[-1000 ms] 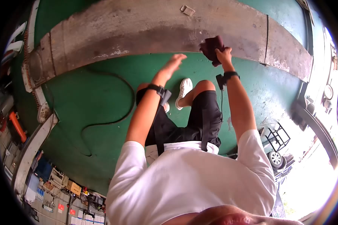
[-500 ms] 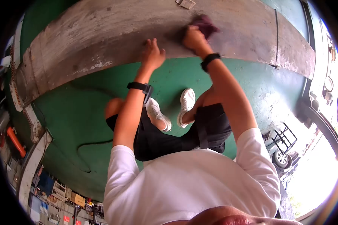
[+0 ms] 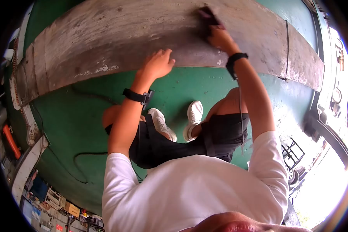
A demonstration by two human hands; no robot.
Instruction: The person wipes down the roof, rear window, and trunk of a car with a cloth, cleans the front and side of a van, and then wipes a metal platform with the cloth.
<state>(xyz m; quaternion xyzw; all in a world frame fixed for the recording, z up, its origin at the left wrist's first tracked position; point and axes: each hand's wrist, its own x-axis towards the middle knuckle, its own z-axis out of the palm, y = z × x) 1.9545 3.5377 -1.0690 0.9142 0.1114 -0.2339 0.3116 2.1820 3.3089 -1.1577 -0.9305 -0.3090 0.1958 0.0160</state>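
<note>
My right hand (image 3: 221,38) is closed on a dark maroon rag (image 3: 209,17), pressing it on a long, worn brown-grey bench top (image 3: 116,29). Motion smears the rag, so its folds are unclear. Beside the near edge of that surface is my left hand (image 3: 157,65), back up, fingers slightly bent and apart. It holds nothing; whether its fingertips touch the bench top, I cannot tell. Each wrist wears a black band.
Green floor (image 3: 174,85) lies below the bench top, with my white shoes on it. A dark cable (image 3: 79,154) curls at left. Beyond it are an orange cylinder (image 3: 12,142) and cluttered shelves. A black metal rack (image 3: 292,153) stands at right.
My right hand and the rag have moved away from me over the bench top. My left hand has shifted slightly. A small card at the far edge no longer shows.
</note>
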